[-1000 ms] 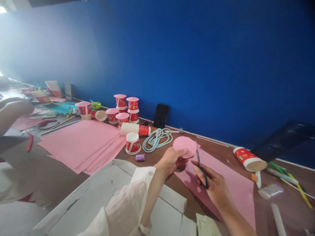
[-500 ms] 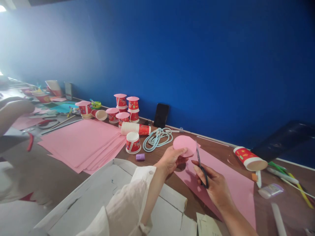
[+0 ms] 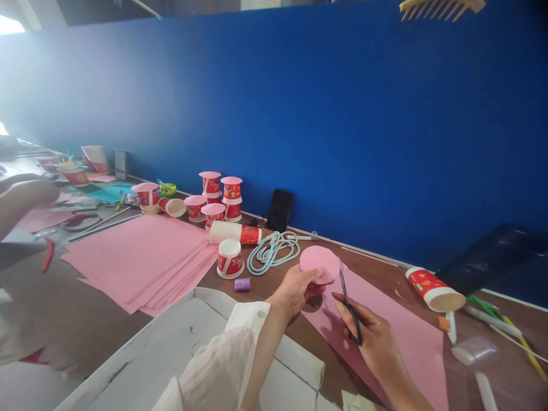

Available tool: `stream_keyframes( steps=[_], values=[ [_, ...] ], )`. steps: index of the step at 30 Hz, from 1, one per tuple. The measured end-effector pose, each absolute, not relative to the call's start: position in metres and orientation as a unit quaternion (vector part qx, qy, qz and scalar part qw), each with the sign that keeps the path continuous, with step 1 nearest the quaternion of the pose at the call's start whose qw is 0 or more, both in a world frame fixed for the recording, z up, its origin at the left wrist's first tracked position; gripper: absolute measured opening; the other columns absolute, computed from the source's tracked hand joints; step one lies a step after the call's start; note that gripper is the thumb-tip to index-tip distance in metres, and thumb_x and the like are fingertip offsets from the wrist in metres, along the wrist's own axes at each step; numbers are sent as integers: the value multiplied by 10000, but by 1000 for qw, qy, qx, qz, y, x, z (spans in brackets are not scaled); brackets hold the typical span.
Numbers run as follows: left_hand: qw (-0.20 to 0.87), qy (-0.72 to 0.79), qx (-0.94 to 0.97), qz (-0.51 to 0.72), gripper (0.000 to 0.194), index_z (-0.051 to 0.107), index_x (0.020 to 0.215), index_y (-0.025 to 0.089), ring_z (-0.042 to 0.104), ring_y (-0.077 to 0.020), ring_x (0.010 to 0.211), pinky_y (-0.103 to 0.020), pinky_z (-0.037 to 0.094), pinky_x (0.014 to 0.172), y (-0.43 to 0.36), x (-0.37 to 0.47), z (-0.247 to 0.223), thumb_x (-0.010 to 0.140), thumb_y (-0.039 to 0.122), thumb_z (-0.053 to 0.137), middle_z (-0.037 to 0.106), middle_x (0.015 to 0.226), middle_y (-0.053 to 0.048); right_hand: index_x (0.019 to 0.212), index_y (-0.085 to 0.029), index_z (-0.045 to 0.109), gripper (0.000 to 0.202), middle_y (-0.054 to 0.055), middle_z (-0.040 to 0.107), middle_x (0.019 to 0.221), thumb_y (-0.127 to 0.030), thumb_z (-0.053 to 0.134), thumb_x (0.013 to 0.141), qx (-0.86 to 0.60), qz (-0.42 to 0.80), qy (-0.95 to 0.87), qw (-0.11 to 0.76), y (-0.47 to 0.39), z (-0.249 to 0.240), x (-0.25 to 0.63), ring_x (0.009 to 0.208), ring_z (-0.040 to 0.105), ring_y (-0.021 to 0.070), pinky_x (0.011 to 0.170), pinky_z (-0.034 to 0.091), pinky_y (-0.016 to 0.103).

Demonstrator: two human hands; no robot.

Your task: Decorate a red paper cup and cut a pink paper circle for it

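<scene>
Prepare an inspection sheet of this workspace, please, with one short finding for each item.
Surface: brown table, partly covered by stacked pink sheets and white cardboard.
Job's things: pink disc held up; scissors with blades at its right edge, contact unclear; large pink sheet lies below.
Clutter: nested cups lying sideways; purple cap; one red cup on its side.
Hands: left hand grips the pink disc; right hand holds the scissors.
Cables: pale blue coil, possibly a cable, loosely looped.
Surroundings: blue partition behind; black phone seems to lean on it; another person's arm at far left.
</scene>
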State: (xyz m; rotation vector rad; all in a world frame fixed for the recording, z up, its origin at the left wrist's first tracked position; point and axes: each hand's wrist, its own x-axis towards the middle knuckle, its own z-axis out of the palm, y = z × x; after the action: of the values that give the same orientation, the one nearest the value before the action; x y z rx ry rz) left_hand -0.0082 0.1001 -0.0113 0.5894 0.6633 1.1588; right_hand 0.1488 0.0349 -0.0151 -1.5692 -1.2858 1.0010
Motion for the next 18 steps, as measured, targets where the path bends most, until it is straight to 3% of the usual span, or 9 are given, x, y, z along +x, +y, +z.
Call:
stream_keyframes(
  steps=[9,18],
  values=[
    [737,308,267,539,322,679,999,101,654,-117,672,-200,501,596,101,-8,-10,725,240,772,715,896,-99,1149,-145,736,654,-25,538,558,-626,718,707,-622,412,-512,424,35,-21,149,494,494,130,491,449,266],
    [743,316,242,538,314,680,1010,105,653,-117,720,-200,507,636,97,-9,-5,737,228,772,706,898,-89,1171,-153,723,630,-18,566,590,-605,709,731,-621,406,-521,422,32,-22,150,506,505,132,497,460,262]
  ],
)
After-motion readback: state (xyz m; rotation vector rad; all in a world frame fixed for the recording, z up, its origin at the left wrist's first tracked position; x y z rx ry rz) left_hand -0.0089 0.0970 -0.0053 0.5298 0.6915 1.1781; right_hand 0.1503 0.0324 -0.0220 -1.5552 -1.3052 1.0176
